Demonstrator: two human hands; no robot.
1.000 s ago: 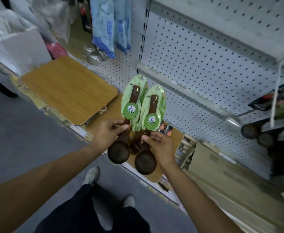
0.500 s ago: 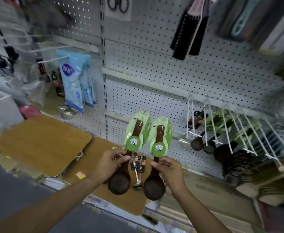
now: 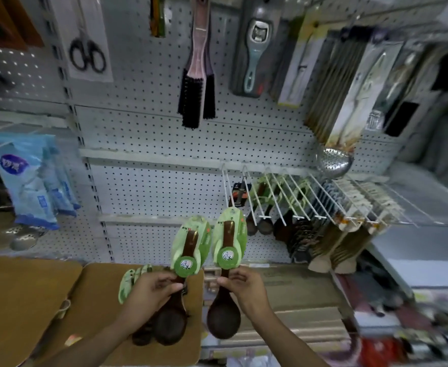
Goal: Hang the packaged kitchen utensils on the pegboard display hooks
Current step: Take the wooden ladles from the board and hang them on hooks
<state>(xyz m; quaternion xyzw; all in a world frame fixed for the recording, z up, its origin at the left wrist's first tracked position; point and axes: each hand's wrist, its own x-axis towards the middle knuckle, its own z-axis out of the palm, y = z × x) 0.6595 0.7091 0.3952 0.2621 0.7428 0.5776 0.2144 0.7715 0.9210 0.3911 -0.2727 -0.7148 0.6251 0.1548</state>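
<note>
Below the pegboard (image 3: pixel 164 144), the left hand (image 3: pixel 148 290) grips a bunch of packaged spoons (image 3: pixel 188 250), and the right hand (image 3: pixel 246 287) pinches a single packaged spoon (image 3: pixel 228 250) just left of the white hooks (image 3: pixel 278 197).

Pegboard: you faced a grey perforated pegboard (image 3: pixel 164 144), upright, crossed by pale horizontal rails.
Upper row: a scissors pack (image 3: pixel 86 49), a black-bristled brush (image 3: pixel 197 83) and a grey opener pack (image 3: pixel 254 49) hung flat against it.
Hook row: white wire hooks (image 3: pixel 283 197) stuck out to your right, carrying dark spoons (image 3: pixel 260 223) and what looked like pale wooden utensils (image 3: pixel 342 250), blurred.
Left side: blue bags (image 3: pixel 29 181) hung there.
Below: wooden boards (image 3: pixel 26 295) lay flat under the pegboard.
</note>
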